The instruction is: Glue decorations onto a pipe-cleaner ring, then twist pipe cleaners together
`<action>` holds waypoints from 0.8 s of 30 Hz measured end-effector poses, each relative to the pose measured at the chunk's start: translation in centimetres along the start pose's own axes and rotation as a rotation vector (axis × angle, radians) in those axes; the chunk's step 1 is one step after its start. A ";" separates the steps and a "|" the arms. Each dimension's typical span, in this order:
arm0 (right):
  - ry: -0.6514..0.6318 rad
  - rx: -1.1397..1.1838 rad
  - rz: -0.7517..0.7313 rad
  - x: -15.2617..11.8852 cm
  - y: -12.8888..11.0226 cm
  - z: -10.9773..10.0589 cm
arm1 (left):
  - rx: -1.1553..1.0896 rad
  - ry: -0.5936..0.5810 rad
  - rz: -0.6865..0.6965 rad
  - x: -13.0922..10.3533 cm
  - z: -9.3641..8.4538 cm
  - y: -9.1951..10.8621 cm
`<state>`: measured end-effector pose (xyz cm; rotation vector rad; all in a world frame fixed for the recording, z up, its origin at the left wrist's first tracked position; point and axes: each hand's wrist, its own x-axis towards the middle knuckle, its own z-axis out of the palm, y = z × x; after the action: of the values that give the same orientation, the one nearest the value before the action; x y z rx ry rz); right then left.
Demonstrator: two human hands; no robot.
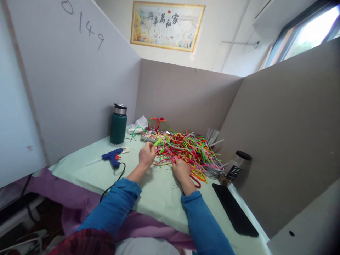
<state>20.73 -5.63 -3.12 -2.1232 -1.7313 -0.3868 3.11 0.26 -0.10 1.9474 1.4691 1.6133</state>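
Observation:
My left hand point(147, 154) is closed in a pinch at the left edge of a heap of coloured pipe cleaners point(195, 147). A bright green pipe cleaner point(158, 142) shows at its fingertips. Closer to the heap's front, my right hand point(181, 170) is closed on a pink pipe cleaner point(169, 150) that rises from its fingers. Other strands lie just behind both hands, so where each held piece ends is hard to make out. Behind the left hand stands a metal tray point(145, 138) with small pieces in it.
On the left lie a blue glue gun point(113, 157) with its cord and a green bottle point(118, 126). White tissue point(139, 124) sits at the back. Clear sticks point(212, 136), a jar with a black lid point(239, 164) and a flat black slab point(233, 209) are at right. Grey partitions enclose the table.

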 end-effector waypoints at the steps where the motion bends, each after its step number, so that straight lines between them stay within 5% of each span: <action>1: -0.019 -0.019 0.029 0.0 0.1 0.0 | -0.051 0.091 -0.032 0.2 -0.1 0.0; 3: -0.040 -0.024 0.067 0.1 0.1 0.1 | -0.151 0.220 -0.043 0.3 -0.4 0.1; 6: 0.066 0.103 0.074 0.1 0.0 -0.1 | -0.281 0.226 0.034 0.0 -0.4 0.4; 10: 0.266 0.361 -0.049 0.1 -0.5 -0.4 | -0.387 0.114 0.107 -0.6 -0.1 0.8; 15: 0.329 0.686 -0.268 -0.1 -1.3 -0.8 | -0.583 -0.046 0.068 -0.6 0.7 0.7; 24: 0.292 1.002 -0.144 -0.6 -2.9 -1.6 | -0.961 -0.400 -0.152 -0.8 0.5 1.9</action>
<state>17.79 -6.40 -1.65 -1.1627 -1.4452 0.1329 4.69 -1.08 0.50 1.4096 0.4951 1.3572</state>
